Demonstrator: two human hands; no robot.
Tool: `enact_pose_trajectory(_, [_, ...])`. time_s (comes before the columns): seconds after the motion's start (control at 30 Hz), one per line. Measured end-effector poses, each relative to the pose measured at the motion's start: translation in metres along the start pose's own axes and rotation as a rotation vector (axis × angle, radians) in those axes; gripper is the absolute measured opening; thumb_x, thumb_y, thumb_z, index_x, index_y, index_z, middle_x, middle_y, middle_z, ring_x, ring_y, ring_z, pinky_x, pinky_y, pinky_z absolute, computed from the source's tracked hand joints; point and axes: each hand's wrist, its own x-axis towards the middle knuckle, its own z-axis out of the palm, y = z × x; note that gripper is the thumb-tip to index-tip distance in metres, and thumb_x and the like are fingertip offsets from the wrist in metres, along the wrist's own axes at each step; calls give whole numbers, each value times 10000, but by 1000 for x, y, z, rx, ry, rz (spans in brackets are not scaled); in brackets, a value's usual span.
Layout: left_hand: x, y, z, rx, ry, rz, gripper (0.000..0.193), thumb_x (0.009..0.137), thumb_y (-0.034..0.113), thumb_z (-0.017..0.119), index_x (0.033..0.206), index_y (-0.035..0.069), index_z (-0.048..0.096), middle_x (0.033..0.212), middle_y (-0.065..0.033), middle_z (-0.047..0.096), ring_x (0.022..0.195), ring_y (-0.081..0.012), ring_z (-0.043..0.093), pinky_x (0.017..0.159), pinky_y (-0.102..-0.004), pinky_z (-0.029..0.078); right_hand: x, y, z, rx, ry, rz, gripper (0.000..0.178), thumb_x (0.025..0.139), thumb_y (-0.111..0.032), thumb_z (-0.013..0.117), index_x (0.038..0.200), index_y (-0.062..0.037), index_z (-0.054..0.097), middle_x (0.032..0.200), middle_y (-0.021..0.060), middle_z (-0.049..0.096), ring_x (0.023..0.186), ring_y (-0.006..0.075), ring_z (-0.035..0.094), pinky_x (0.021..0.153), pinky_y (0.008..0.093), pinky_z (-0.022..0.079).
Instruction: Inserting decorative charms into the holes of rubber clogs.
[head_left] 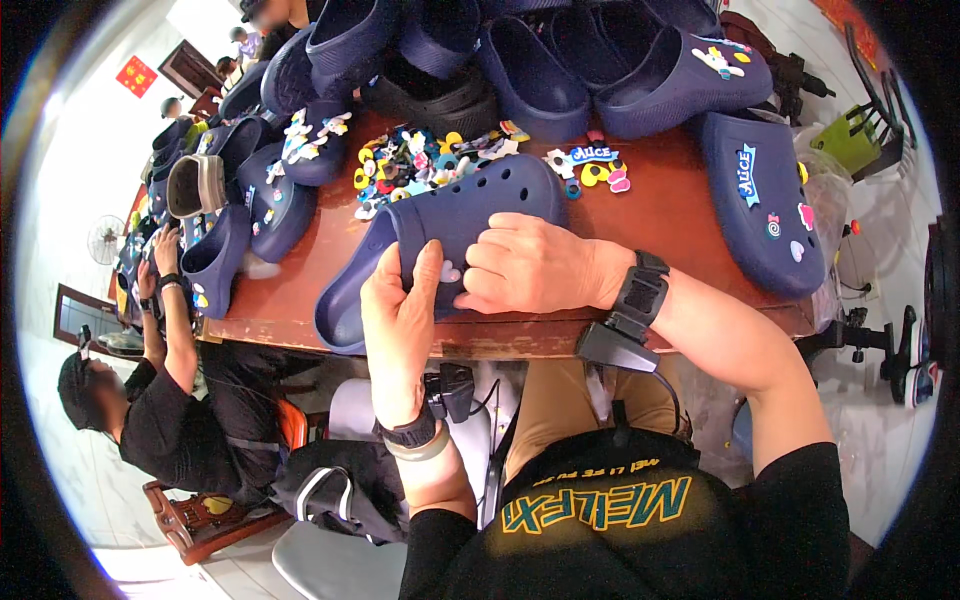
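Wooden table [690, 215] holds charms [420, 160] behind the navy clog [440, 225] both hands' grip clamps: left hand [400, 310], right hand [535, 265]

The hands [470, 280] hide part of the navy clog [440, 225] and its small charm [450, 271].

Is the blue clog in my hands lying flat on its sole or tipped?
Tipped: the clog lies on its side on the table.

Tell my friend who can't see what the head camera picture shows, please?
A person's left hand and right hand hold a navy blue foam clog on a reddish wooden table, with a small pale charm between the hands. Behind it lie a pile of colourful shoe charms and more navy clogs. Another seated person works at the left.
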Motion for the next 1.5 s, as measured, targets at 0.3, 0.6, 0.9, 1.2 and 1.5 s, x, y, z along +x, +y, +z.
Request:
enact_pose_trajectory(0.3, [-3,-6,-14,1,33,-162,227,952,157,623,797,-5,582,691,80,490,668,-17,375,547,-209,338,-27,62,-36,-221,82,582,254,871,-304,625,744,-104,533,745,77,512,741,275,544,661,389,430])
enact_pose_trajectory(0.6, [-5,-5,-11,118,63,-109,351,941,168,642,681,28,454,652,84,359,641,-22,305,500,-232,241,4,-7,-14,205,-11,308,401,769,-358,746,965,-70,548,932,98,563,898,295,555,801,400,432])
enact_pose_trajectory(0.9, [-7,-1,-5,68,79,-57,315,967,158,600,705,32,481,672,78,387,648,-31,296,515,-219,253,27,-17,-1,146,-41,375,360,791,-343,694,892,-67,485,781,91,460,719,249,519,645,353,417])
enact_pose_trajectory(1.2, [-10,10,-2,-80,68,-104,273,990,162,559,750,34,539,720,86,440,698,-26,331,578,-207,288,21,-16,5,-76,-78,200,198,868,-210,585,829,-63,458,729,57,421,631,197,474,586,328,395])
enact_pose_trajectory(1.5, [-11,8,1,-110,111,-108,296,979,151,577,712,43,511,682,91,415,665,-30,324,539,-219,283,2,0,-6,121,46,283,162,841,-78,540,989,-12,531,863,116,535,782,279,561,685,378,455])
